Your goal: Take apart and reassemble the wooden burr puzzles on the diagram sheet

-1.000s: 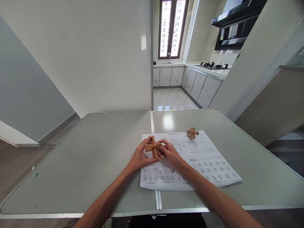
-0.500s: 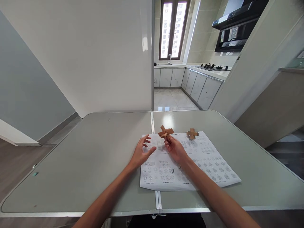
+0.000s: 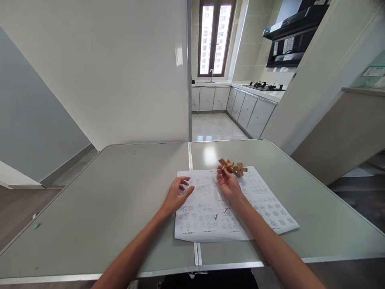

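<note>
My right hand point(image 3: 228, 184) is closed on a wooden burr puzzle point(image 3: 226, 164) made of interlocking sticks, raised over the far part of the paper. Right behind it, a second wooden burr puzzle point(image 3: 240, 169) rests near the sheet's far right corner; in this view the two overlap or nearly touch, and I cannot tell if they are in contact. My left hand point(image 3: 177, 195) holds nothing, fingers apart and slightly curled, over the left edge of the printed paper sheet point(image 3: 207, 233). Small line diagrams cover the sheet, with a handwritten tick among them.
The grey-green folding table point(image 3: 120, 200) has a metal seam point(image 3: 197, 255) down its middle. A small green bit point(image 3: 36, 226) lies near its left edge. Beyond are a white wall panel point(image 3: 120, 72) and a kitchen with a gas stove point(image 3: 264, 86).
My right hand has moved right with its puzzle, up close to the other one. The left hand stays much the same. The view has shifted a little.
</note>
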Demonstrator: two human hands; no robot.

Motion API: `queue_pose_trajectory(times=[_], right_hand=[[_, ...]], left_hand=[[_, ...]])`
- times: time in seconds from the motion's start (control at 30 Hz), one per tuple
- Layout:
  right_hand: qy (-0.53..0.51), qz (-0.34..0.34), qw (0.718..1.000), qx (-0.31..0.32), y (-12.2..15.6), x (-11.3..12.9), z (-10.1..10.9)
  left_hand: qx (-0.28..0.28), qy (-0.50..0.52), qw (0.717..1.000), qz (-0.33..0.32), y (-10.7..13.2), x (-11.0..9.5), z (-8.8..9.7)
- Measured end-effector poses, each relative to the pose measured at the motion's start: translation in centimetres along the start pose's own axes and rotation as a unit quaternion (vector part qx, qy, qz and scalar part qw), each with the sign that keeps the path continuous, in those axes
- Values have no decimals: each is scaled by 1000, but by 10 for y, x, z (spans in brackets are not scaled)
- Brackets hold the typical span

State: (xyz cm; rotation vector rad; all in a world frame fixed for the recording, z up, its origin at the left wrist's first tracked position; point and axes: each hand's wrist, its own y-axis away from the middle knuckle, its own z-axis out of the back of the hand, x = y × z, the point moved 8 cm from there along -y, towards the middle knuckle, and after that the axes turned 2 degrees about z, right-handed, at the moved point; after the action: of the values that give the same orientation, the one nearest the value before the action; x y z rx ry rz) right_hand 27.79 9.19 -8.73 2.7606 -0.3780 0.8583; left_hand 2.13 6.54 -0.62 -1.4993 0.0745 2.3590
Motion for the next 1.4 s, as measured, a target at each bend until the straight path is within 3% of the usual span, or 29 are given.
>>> queue_pose_trajectory(times=[0.3,0.6,0.7,1.0,1.4], right_hand=[[-31,-13,999,-18,-3,5,4],[-63,-25,998,-10,4,4,-7],[-31,-34,999,-6,9,1,-12],[117,-47,988,86,25,-5,-37],[143,-52,984,94,28,-5,-40]], left_hand=[[10,-6,1000,-6,0,-4,-3],[9,-17,1000,-8,0,-3,-3],[12,-18,1000,-16,0,-4,-3],[18,-31,999,-36,0,-2,-4],[19,-36,998,-38,-1,-4,-5]])
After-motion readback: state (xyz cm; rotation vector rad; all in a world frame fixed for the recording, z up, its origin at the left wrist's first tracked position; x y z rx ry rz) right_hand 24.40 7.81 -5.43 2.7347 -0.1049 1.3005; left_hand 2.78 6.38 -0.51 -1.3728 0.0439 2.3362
